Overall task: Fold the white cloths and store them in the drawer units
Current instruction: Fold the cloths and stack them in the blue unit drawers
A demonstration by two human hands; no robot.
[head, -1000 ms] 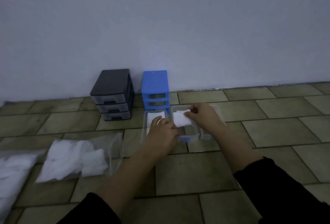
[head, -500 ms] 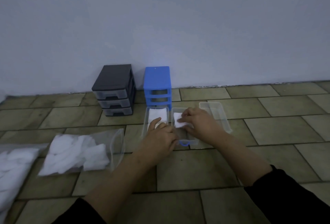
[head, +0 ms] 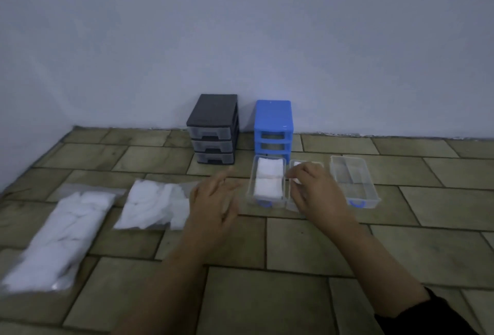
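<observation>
In the head view, the left hand (head: 213, 201) has left the left clear drawer (head: 267, 202), where it rested half a second ago, and now hangs blurred with fingers spread and holding nothing between that drawer and the bagged white cloths (head: 153, 205), while the right hand (head: 315, 190) stays over the middle drawer (head: 292, 166), fingertips on a folded cloth (head: 297, 164) there. Two folded cloths (head: 268, 178) lie in the left drawer before the blue drawer unit (head: 273, 127). The right hand hides most of the middle drawer, so whether it pinches the cloth cannot be told; a second cloth bag (head: 61, 238) runs off the left edge.
</observation>
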